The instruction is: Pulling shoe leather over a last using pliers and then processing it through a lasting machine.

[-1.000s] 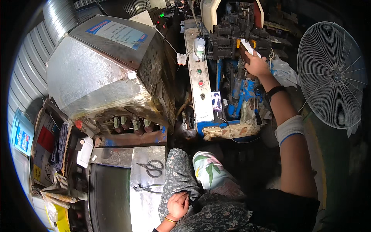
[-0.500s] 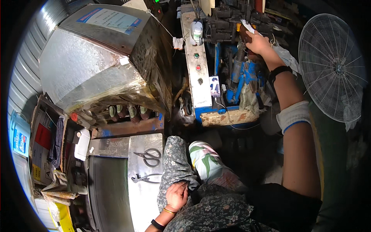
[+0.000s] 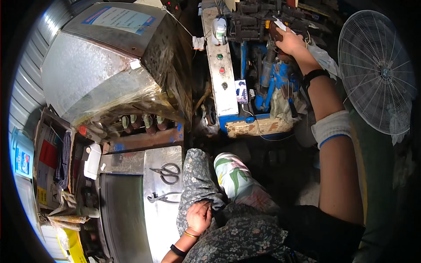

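Note:
My right hand [image 3: 290, 43] reaches far forward to the dark machine [image 3: 250, 26] and grips a brown shoe upper [image 3: 274, 33], partly hidden by the hand. A white strip [image 3: 279, 23] sticks up by the fingers. My left hand [image 3: 199, 215] lies on my left thigh, holding nothing, its fingers loosely bent on the flowered cloth. To its left, black-handled scissors [image 3: 168, 173] and pincers [image 3: 164, 197] lie on a metal plate [image 3: 163, 232].
A metal hood [image 3: 94, 65] stands at left, with several brown shoes [image 3: 149, 124] under its opening. A control panel [image 3: 222, 83] with buttons and a bottle [image 3: 219, 31] runs beside the machine. A large fan [image 3: 381, 72] stands at right; a phone-like card [image 3: 241, 91] sits by the panel.
The view has shifted slightly, so everything sits a little higher and further left. My right hand stays at the brown upper; my left hand stays on the thigh.

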Demonstrator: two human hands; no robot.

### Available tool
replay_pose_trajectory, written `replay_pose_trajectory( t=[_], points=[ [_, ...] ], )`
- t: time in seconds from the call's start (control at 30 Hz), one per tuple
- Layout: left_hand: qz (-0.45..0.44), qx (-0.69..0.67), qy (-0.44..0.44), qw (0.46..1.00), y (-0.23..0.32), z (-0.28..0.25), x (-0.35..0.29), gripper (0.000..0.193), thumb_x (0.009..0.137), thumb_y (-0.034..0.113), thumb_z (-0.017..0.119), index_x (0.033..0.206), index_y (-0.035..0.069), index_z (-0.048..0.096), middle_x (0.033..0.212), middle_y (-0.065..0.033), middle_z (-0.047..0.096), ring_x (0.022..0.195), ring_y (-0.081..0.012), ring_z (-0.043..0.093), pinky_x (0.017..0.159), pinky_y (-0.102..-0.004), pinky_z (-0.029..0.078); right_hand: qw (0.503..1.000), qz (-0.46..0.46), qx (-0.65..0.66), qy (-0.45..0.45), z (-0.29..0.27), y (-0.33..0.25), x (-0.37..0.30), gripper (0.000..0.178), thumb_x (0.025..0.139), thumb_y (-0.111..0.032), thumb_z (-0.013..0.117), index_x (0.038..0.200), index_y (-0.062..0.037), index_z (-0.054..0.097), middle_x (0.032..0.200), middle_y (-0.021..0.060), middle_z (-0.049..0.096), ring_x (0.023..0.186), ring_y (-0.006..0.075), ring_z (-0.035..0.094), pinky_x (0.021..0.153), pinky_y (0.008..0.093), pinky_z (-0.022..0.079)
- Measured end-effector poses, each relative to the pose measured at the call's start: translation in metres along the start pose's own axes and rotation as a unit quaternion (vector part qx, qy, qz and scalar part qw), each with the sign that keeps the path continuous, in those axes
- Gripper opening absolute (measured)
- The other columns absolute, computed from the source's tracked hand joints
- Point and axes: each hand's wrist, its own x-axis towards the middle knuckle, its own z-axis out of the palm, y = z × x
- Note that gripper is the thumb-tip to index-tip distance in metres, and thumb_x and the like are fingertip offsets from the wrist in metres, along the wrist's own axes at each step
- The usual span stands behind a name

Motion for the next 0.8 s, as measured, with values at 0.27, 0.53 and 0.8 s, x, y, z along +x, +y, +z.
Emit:
replay_pose_trajectory(
  t=[0.27, 0.53, 0.8],
  points=[
    [0.014, 0.007, 0.015, 1.000, 0.001, -0.002, 0.001, 0.016, 0.080, 0.010, 0.069, 0.095, 0.007, 0.072, 0.099, -0.0078, 0.070, 0.087, -0.0275, 0.065, 0.079, -0.0370, 0.051, 0.995, -0.083, -0.048, 0.021, -0.021, 0.010, 0.026, 0.069, 0.082, -0.037, 0.062, 0.148, -0.0348, 0.040, 0.145, 0.0058, 0.049, 0.125, 0.0386, 0.053, 0.108, 0.0477, 0.040],
    [-0.002, -0.006, 0.006, 1.000, 0.001, 0.000, 0.000, 0.015, 0.080, 0.010, 0.068, 0.095, 0.006, 0.071, 0.100, -0.0074, 0.070, 0.087, -0.0270, 0.065, 0.078, -0.0367, 0.051, 0.997, -0.059, -0.042, 0.040, -0.010, 0.015, 0.033, 0.065, 0.085, -0.039, 0.060, 0.147, -0.0367, 0.040, 0.152, 0.0033, 0.041, 0.130, 0.0394, 0.047, 0.110, 0.0488, 0.039],
    [0.013, 0.003, 0.016, 1.000, -0.002, 0.000, -0.002, 0.016, 0.080, 0.010, 0.069, 0.095, 0.007, 0.071, 0.100, -0.0076, 0.069, 0.088, -0.0273, 0.065, 0.078, -0.0373, 0.050, 0.998, -0.045, -0.033, 0.038, -0.014, 0.011, 0.027, 0.066, 0.085, -0.040, 0.060, 0.148, -0.0393, 0.039, 0.157, 0.0009, 0.035, 0.133, 0.0416, 0.044, 0.111, 0.0495, 0.038]
  ],
)
